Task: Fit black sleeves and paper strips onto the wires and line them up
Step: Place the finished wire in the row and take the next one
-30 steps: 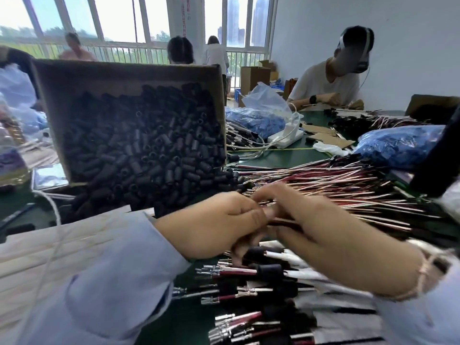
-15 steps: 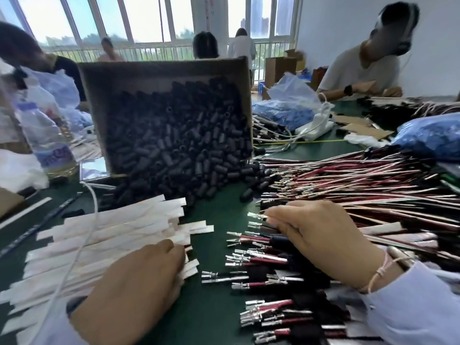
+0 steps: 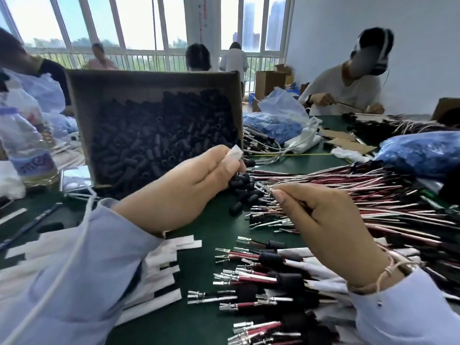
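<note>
Head view: short white paper strip

The left hand is rising from the flat white paper-strip pile, pinching one white paper strip. The right hand is rising from the sleeved-wire row, pinching a thin metal-tipped wire.

We look down on matt black sleeves heaped in a rough brown cardboard box, plain white paper strips, wires coated in smooth red and white plastic, shiny metal terminals, glossy crinkled plastic bags, and our matt green table.
</note>
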`<state>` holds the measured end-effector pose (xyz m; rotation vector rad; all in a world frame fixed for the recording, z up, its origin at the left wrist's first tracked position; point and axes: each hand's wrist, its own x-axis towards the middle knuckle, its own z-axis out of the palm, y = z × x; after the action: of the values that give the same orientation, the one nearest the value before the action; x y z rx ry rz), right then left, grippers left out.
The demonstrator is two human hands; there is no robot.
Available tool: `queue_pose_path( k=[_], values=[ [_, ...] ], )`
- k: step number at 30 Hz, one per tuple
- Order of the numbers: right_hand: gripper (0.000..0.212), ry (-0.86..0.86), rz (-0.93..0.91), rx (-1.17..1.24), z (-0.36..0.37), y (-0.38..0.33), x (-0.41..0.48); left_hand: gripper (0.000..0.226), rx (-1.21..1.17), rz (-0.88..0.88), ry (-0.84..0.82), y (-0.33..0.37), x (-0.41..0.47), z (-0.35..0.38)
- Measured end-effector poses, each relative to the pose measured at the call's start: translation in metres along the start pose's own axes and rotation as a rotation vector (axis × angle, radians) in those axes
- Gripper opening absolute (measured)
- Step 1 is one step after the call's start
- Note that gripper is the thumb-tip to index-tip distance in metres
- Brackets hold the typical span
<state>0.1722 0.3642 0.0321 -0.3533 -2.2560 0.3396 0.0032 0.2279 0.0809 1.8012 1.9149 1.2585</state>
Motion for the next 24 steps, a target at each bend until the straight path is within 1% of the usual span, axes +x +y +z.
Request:
queue_pose_path(
  k=[2,4,6,10,15,17,24],
  values=[
    [0.031,0.024,0.012,0.029,-0.001,0.0,0.0,0.04,0.101,-0.013,-0.05,-0.006,-0.001,0.002],
    [0.023,0.053,0.014,0.085,-0.006,0.0,0.0,0.041,0.191,-0.042,-0.087,-0.012,-0.004,0.004],
    [0.018,0.063,0.006,0.145,-0.01,-0.001,-0.001,0.038,0.227,-0.028,-0.09,-0.015,-0.005,0.006],
    [0.021,0.048,-0.018,0.269,-0.014,-0.004,-0.009,0.034,0.095,0.052,-0.139,-0.013,-0.004,0.009],
    [0.019,0.034,-0.07,0.29,-0.016,-0.008,-0.013,0.021,-0.118,0.082,-0.138,-0.009,-0.004,0.007],
    [0.02,0.04,-0.08,0.296,-0.017,-0.01,-0.014,0.021,-0.141,0.089,-0.151,-0.007,-0.005,0.006],
    [0.021,0.056,-0.083,0.312,-0.017,-0.011,-0.017,0.027,-0.095,0.113,-0.147,-0.004,-0.007,0.003]
  ],
)
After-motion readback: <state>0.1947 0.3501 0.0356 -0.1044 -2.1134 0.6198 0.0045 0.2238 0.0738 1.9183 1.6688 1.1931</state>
